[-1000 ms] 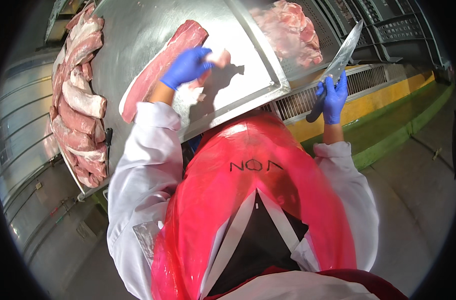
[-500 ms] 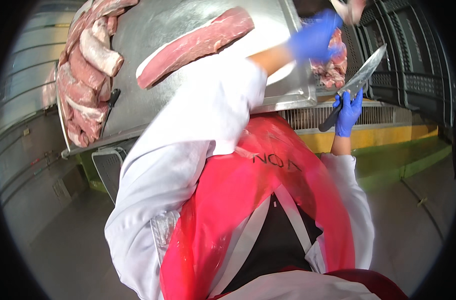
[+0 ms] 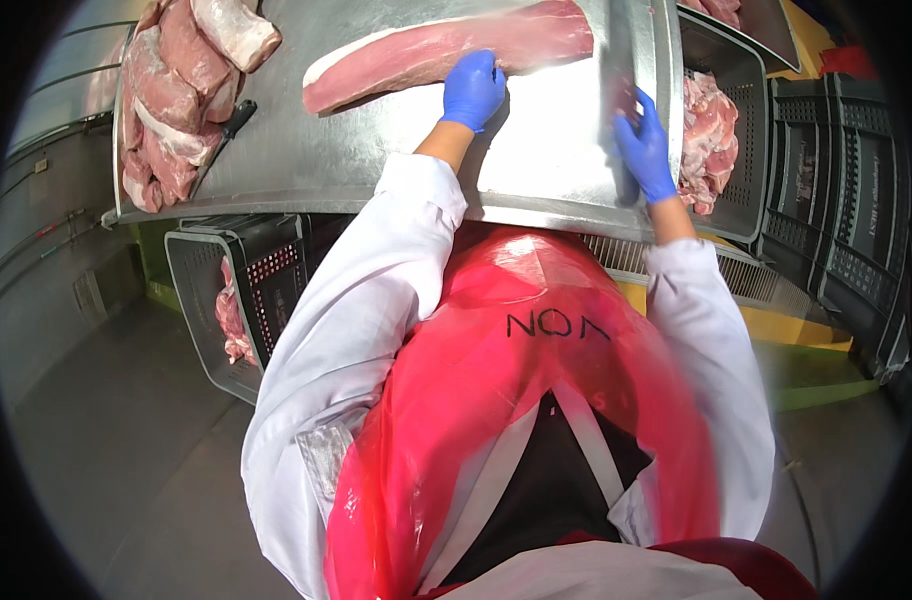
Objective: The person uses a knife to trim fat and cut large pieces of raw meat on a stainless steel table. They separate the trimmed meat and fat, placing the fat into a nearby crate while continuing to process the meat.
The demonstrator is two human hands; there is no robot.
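Note:
A long pink pork loin (image 3: 396,70) with a white fat edge lies across the steel table (image 3: 266,185). Bent fingers of my blue-gloved left hand (image 3: 473,95) grip the loin's lower edge, right of its middle. Beside the loin's right end, my blue-gloved right hand (image 3: 644,150) is closed on a knife, whose long blade (image 3: 619,55) is blurred and points away from me. A second knife (image 3: 236,122), with a black handle, rests at the foot of the meat pile on the left.
A pile of pork pieces (image 3: 171,90) covers the table's left end. A grey crate (image 3: 736,120) of meat trimmings stands at the right, beside stacked black crates (image 3: 826,180). Another crate (image 3: 191,300) with meat sits below the table's front. A further tray (image 3: 781,30) is at top right.
My left hand, earlier over the right-hand crate with a small meat piece, is back on the loin without it. My right hand has brought the knife leftward over the table. The view has shifted.

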